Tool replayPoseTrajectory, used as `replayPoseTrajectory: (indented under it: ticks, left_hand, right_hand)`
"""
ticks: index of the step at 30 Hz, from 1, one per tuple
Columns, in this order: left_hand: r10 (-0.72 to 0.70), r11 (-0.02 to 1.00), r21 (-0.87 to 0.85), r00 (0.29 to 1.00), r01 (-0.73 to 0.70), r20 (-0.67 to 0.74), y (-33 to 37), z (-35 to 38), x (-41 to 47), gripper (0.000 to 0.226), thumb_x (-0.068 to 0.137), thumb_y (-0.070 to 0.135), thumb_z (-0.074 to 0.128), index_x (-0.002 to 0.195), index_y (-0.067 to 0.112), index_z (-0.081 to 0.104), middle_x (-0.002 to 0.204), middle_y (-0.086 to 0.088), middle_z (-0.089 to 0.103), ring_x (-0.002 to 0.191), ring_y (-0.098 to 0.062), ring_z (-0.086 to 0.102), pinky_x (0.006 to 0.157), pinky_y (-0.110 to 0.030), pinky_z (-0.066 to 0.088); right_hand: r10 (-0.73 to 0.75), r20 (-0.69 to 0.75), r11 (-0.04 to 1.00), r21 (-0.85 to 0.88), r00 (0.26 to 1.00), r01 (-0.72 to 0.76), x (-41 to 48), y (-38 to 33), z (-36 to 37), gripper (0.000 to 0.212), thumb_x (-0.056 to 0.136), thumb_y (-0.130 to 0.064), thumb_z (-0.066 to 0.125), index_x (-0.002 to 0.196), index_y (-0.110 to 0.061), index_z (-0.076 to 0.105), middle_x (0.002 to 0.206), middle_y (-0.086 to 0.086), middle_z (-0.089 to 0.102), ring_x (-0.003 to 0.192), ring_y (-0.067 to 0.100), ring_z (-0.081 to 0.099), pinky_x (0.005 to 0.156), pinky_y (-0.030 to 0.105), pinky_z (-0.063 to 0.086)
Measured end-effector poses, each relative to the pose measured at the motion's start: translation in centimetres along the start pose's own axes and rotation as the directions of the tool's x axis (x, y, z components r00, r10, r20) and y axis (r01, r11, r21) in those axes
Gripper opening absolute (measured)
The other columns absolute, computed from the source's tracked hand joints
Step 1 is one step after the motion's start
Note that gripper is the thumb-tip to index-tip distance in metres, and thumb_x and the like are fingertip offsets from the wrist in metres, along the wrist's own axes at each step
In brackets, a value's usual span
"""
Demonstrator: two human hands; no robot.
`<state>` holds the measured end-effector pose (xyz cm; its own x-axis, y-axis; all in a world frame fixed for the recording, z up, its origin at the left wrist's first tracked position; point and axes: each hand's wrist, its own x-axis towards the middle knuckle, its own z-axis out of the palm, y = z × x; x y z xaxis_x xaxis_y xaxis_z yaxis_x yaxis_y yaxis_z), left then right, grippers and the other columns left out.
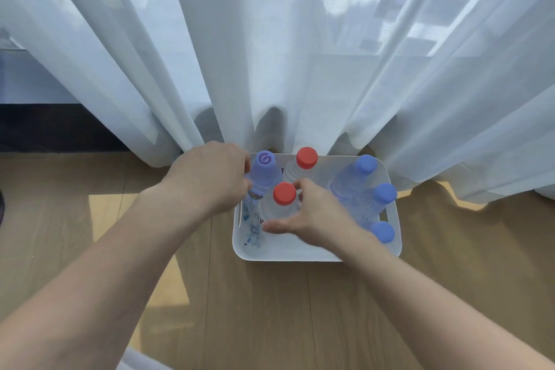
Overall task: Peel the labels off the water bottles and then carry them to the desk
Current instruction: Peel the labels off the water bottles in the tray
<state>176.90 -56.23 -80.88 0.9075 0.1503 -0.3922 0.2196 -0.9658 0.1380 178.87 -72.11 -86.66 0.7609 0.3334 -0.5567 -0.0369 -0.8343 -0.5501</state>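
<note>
One red-capped bottle [282, 203] between both hands [210, 179] [313, 216]

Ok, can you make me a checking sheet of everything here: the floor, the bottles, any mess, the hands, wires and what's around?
Surface: wooden floor, sunlit patch at the left.
Job's things: white bin holds six capped bottles: purple-capped bottle, near red-capped bottle, far red-capped bottle, three blue-capped bottles along the right.
Clutter: blue-printed wrap low in the bin's left; loose or attached, cannot tell.
Hands: left hand grips the purple-capped bottle; right hand curls round the near red-capped bottle.
Cables: nothing seen.
Surroundings: sheer white curtain hangs behind the bin.
</note>
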Motion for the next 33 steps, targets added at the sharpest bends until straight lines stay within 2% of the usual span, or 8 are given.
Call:
replayPoseTrajectory:
  ticks: [4,9,16,20,24,27,30,33]
  left_hand:
    - [-0.063,0.997,0.045,0.994,0.060,0.087,-0.7,0.5,-0.1,0.035,0.087,0.038,0.054,0.115,0.017,0.058,0.114,-0.006,0.065,0.104,-0.028,0.060,0.088,-0.036,0.051]
    - [-0.047,0.999,0.014,0.998,0.046,0.039,-0.8,-0.1,-0.4,0.033,0.088,0.041,0.052,0.113,0.021,0.059,0.115,-0.004,0.066,0.106,-0.028,0.059,0.086,-0.034,0.047]
    - [0.059,0.997,0.047,0.984,-0.068,0.170,-0.2,0.1,-0.3,0.030,0.095,0.024,0.041,0.118,0.016,0.060,0.118,-0.004,0.065,0.108,-0.024,0.058,0.090,-0.033,0.047]
    - [0.162,0.985,-0.091,0.957,-0.144,0.241,1.0,0.2,-0.2,0.041,0.092,0.026,0.052,0.133,0.023,0.050,0.132,0.001,0.058,0.116,-0.018,0.055,0.092,-0.025,0.042]
    - [0.353,0.856,-0.455,0.921,-0.246,0.166,3.0,-0.8,-0.9,0.041,0.085,0.023,0.063,0.125,0.029,0.059,0.119,0.012,0.066,0.099,-0.001,0.063,0.083,-0.013,0.045]
    - [0.362,0.682,-0.675,0.932,-0.281,-0.022,4.0,-2.0,-1.9,0.026,0.081,0.023,0.068,0.105,0.032,0.071,0.096,0.017,0.074,0.086,0.006,0.066,0.076,-0.011,0.052]
    - [0.331,0.595,-0.739,0.935,-0.315,-0.132,5.0,-2.4,-3.1,0.017,0.076,0.028,0.072,0.091,0.034,0.073,0.085,0.023,0.072,0.079,0.010,0.066,0.067,-0.003,0.048]
    - [0.297,0.606,-0.709,0.929,-0.361,-0.219,6.4,-1.7,-3.9,0.030,0.065,0.045,0.074,0.093,0.035,0.073,0.084,0.021,0.072,0.082,0.006,0.065,0.068,-0.006,0.049]
  right_hand:
    - [0.027,-0.142,0.984,0.180,0.989,-0.001,0.7,1.0,3.4,0.074,0.064,-0.053,0.076,0.121,-0.026,0.037,0.119,-0.001,0.059,0.105,0.022,0.058,0.080,0.032,0.046]
    - [0.017,-0.214,0.964,0.262,0.977,0.041,0.7,1.3,4.4,0.043,0.080,-0.044,0.064,0.103,-0.028,0.031,0.096,-0.001,0.059,0.085,0.024,0.054,0.070,0.028,0.036]
    - [0.127,-0.204,0.912,0.409,0.971,-0.033,-0.7,2.5,1.3,0.035,0.074,-0.037,0.069,0.098,-0.025,0.046,0.088,-0.006,0.060,0.085,0.019,0.056,0.076,0.033,0.044]
    - [0.040,-0.227,0.846,0.526,0.973,0.087,-3.7,1.8,-3.2,0.028,0.066,-0.034,0.077,0.089,-0.024,0.066,0.089,-0.003,0.073,0.091,0.016,0.066,0.079,0.046,0.057]
    - [-0.052,-0.292,0.704,0.668,0.955,0.243,-6.1,1.6,-8.4,0.035,0.049,-0.028,0.084,0.081,-0.020,0.073,0.080,-0.002,0.077,0.078,0.013,0.072,0.070,0.033,0.056]
    - [-0.067,-0.314,0.524,0.797,0.947,0.301,-6.5,1.9,-10.4,0.032,0.050,-0.040,0.073,0.078,-0.024,0.073,0.086,0.001,0.077,0.087,0.017,0.071,0.077,0.036,0.053]
    - [-0.068,-0.332,0.336,0.880,0.941,0.335,-6.4,1.7,-11.3,0.036,0.063,-0.045,0.070,0.086,-0.017,0.067,0.077,-0.004,0.073,0.079,0.014,0.068,0.074,0.036,0.053]
    - [-0.034,-0.356,0.189,0.915,0.934,0.356,-6.2,0.8,-11.5,0.036,0.079,-0.045,0.053,0.088,-0.010,0.057,0.065,-0.003,0.061,0.061,0.012,0.059,0.060,0.026,0.049]
